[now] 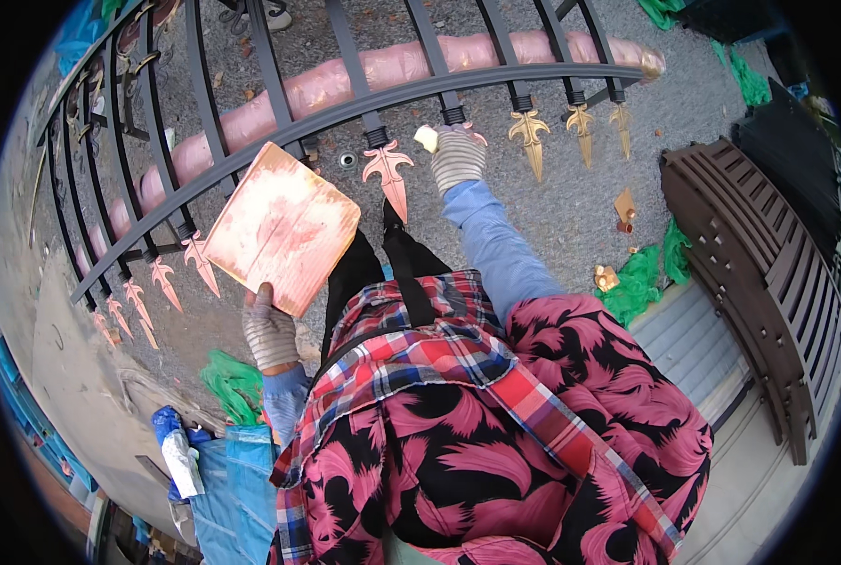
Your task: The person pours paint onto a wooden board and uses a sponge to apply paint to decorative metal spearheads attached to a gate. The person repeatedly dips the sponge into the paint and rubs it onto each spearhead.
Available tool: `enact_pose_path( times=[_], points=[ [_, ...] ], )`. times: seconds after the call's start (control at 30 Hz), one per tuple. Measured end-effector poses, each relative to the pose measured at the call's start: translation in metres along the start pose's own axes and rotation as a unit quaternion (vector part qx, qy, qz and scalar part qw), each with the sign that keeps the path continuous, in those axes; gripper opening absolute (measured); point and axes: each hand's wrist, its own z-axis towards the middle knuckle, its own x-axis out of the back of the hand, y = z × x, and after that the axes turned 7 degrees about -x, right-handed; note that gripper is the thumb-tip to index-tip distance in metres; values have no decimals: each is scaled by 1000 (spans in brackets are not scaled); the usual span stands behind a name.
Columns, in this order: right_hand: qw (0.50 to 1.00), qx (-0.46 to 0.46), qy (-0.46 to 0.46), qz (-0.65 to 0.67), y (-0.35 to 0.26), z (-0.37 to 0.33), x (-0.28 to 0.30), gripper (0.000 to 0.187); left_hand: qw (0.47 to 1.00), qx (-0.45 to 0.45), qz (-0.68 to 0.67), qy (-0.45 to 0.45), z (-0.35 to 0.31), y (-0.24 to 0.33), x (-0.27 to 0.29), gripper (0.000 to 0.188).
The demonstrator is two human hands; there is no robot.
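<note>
My left hand [268, 331], in a striped grey glove, grips the lower edge of a flat square board [284, 226] smeared with pink and cream. Between the fingers of my right hand [458, 160], gloved alike, is a small pale yellow sponge piece [426, 139]. That hand is at a spearhead finial [475, 134] of a dark metal fence panel [350, 111] and hides most of it. Left of it, a finial [386, 177] is pinkish copper, like several others further left [198, 264]. To the right, finials [529, 139] are gold.
A long pink-wrapped roll [364, 71] lies under the fence bars. Brown slatted metal panels [750, 254] are stacked at the right. Green netting [632, 292] lies beside them, with more netting [234, 384] at the lower left near a blue sheet [237, 485].
</note>
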Motion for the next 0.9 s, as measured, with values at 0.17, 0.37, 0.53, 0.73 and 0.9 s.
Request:
enact_pose_path(
  times=[0.17,0.37,0.53,0.73,0.9],
  points=[
    [977,-175,-81,86,55,8,5,29,1000,-18,2,9,-7,6,2,37],
    [986,-127,-34,102,23,-9,50,33,1000,1,-4,4,-4,4,-4,35],
    [957,-213,-109,165,21,-2,42,31,999,-8,-16,36,-9,-3,8,33],
    [954,-246,-81,151,118,-6,-34,36,999,-12,-24,17,-6,-2,-4,33],
    [986,-120,-94,67,44,-28,14,34,1000,8,-11,10,-5,-5,-7,34]
  ],
)
